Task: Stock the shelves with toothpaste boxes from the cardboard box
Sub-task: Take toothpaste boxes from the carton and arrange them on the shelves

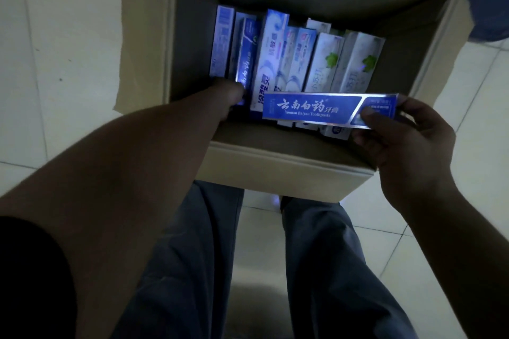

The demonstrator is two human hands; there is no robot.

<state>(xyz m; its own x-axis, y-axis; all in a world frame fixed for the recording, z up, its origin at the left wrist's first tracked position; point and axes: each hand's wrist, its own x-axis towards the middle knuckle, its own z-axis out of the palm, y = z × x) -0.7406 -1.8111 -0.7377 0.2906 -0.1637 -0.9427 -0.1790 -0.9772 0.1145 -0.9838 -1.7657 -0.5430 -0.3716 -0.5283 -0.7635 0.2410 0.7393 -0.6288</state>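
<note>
Stocking seemed far from done: toothpaste boxes (pixel 322 63) lined the cardboard box (pixel 275 170); above it the right grip (pixel 407 146) pinched a Yunnan Baiyao box (pixel 314 107); the left grip (pixel 225 99), inside it, was unreadable.

Treating the cardboard box (pixel 275 168) opening as the clock: 12 is the roomiest bit, with bare far wall and an open strip beyond the top ends of the toothpaste boxes (pixel 294 63). There's maybe a sliver at 3 beside the last white one, too dark to be sure. The row fills the middle from 9 to 3, packed side by side. At 7 the left hand (pixel 228 99) and forearm plug the near-left corner, thumb on a dark blue box (pixel 245 63), fingers hidden. From 4 to 6 the Yunnan Baiyao box (pixel 311 107), pinched by the right hand (pixel 407 140), lies crosswise over the opening. The left flap (pixel 146 36) and right flap (pixel 446 44) rise at 9 and 3.
</note>
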